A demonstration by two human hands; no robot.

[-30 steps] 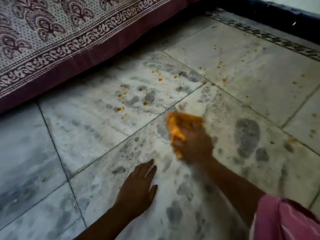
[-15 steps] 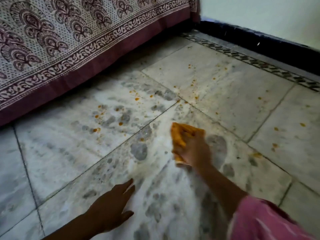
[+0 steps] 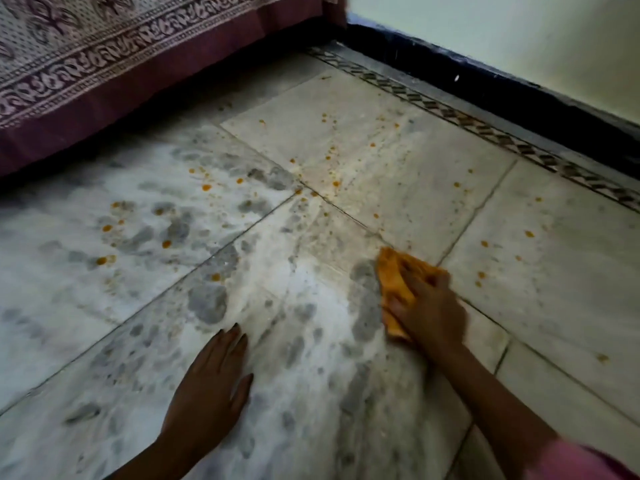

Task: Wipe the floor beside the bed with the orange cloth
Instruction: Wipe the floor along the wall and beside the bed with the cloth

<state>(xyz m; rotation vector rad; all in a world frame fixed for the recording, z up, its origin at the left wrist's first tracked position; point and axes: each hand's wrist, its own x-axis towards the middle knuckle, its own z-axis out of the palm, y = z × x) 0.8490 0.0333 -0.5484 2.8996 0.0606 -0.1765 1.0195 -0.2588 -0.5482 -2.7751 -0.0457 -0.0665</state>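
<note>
The right hand (image 3: 427,310) is clenched around the crumpled orange cloth (image 3: 394,271), and the cloth is pressed down on the pale marble tile floor (image 3: 381,150), just beside a line between tiles. The left hand (image 3: 207,386) is laid flat on the floor with its fingers straight. Nothing is held in it, and it seems to be used as a prop.

For a good wipe, the cloth should be pushed down hard and moved in long strokes to one side, so the mess is gathered and not smeared about. The small orange spots (image 3: 206,187) are best picked up one patch at a time. A clean side should be turned down when one side gets dirty.

The floor is marked with grey smudges and a white, dusty film — much seems left to be cleaned. Many spots are seen between the cloth and the bed with the purple and white patterned cover (image 3: 104,64). Along the far edge a strip of dark patterned tiles (image 3: 450,112) is laid, then a black skirting board (image 3: 485,84), then a pale wall (image 3: 519,36).
</note>
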